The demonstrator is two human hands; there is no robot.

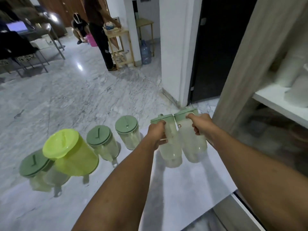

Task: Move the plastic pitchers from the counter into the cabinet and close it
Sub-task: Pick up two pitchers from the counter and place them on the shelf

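As hands blur, left hand [156, 134] handle hidden, right hand [200, 123] likewise

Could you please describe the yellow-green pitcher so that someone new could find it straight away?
Look at the row of pitchers on the white counter, left of both hands. The yellow-green pitcher is second from the left. Unlike its clear, sage-lidded neighbours, its body and lid are bright lime.
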